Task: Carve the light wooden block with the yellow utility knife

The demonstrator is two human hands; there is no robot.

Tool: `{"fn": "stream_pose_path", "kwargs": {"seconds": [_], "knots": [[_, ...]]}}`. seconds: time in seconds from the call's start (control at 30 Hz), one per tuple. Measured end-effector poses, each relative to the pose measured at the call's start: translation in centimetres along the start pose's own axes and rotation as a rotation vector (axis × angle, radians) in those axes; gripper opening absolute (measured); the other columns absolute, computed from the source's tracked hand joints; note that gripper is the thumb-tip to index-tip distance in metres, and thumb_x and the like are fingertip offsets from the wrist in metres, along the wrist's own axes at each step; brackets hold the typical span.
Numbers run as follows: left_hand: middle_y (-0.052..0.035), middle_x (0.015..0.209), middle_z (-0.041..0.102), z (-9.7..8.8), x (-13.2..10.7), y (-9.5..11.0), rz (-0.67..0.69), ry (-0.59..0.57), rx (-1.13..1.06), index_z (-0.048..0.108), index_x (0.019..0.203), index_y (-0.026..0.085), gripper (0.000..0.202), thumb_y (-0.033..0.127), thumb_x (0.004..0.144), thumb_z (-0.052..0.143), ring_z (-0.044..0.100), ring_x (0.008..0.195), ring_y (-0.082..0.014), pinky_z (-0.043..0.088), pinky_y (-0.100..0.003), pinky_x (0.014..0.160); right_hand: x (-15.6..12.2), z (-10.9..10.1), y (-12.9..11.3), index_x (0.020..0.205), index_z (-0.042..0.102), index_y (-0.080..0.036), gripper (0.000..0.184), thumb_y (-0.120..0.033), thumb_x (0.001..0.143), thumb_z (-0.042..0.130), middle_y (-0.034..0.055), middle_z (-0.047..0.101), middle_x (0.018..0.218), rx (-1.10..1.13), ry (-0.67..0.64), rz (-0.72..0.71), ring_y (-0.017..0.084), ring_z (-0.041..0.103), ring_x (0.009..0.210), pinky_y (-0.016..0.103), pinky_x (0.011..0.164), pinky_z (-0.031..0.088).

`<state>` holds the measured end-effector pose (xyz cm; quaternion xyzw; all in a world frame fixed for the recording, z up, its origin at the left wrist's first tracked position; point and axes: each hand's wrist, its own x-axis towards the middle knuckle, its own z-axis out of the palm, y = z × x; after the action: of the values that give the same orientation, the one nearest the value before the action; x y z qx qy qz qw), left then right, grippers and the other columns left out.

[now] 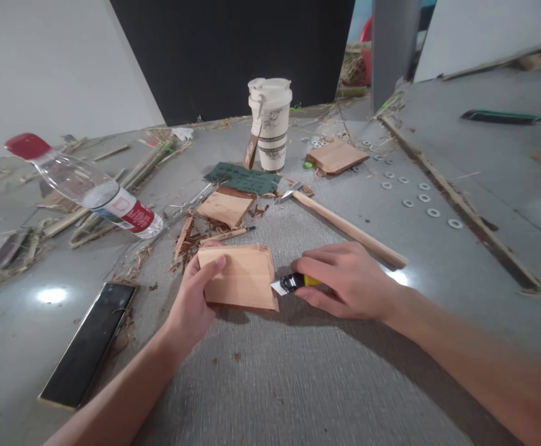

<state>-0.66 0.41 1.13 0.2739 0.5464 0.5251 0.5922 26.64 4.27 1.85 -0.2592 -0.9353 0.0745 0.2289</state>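
Observation:
My left hand (200, 291) grips a flat wooden block (242, 279) by its left end, thumb on the upper face. In my right hand (344, 279) is a utility knife (293, 283) with a yellow and black handle. Its short blade points left, at the block's right edge; whether it touches the wood I cannot tell. Beyond the block lie a thin pencil-like stick (228, 235), a second wooden block (226, 207) among brown shavings, and a green sheet of sandpaper (242, 178). A hammer (344, 226) with a wooden handle rests beyond my right hand.
A white lidded cup (272, 124) stands at the back. To the left are a tilted plastic bottle (112, 204) and a black phone (88, 344). Several washers (423, 198), another wooden block (338, 155), a long wood strip (460, 204) and a dark cutter-like tool (502, 116) lie on the right.

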Motion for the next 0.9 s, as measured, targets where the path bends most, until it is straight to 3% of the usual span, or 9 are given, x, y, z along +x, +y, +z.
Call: {"fn": "stream_pose_path", "kwargs": {"seconds": [0.13,0.47,0.9], "knots": [[-0.003,0.098,0.073,0.05,0.01,0.02,-0.043,0.048,-0.012,0.064,0.114,0.025,0.061,0.048,0.065,0.09,0.073,0.08,-0.0261,0.06,-0.03,0.05,-0.01,0.08,0.05,0.093,0.062,-0.019,0.044,-0.052,0.112,0.041,-0.0003,0.062,0.076,0.006,0.001,0.007,0.015,0.051,0.064,0.032,0.063,0.03],[-0.0022,0.098,0.073,-0.05,0.04,0.05,-0.035,0.017,-0.028,0.063,0.116,0.026,0.057,0.046,0.069,0.088,0.077,0.078,-0.027,0.058,-0.026,0.046,0.13,-0.15,-0.07,0.094,0.063,-0.019,0.046,-0.053,0.113,0.038,0.0,0.063,0.076,0.045,-0.042,0.03,0.014,0.051,0.062,0.032,0.061,0.028],[-0.0025,0.1,0.073,-0.13,0.03,0.0,-0.016,0.005,-0.005,0.064,0.115,0.025,0.052,0.046,0.073,0.087,0.077,0.081,-0.0258,0.062,-0.028,0.053,0.0,0.01,0.16,0.096,0.064,-0.018,0.046,-0.053,0.113,0.038,0.0013,0.066,0.078,0.053,-0.07,0.053,0.014,0.054,0.063,0.032,0.062,0.028]]}}
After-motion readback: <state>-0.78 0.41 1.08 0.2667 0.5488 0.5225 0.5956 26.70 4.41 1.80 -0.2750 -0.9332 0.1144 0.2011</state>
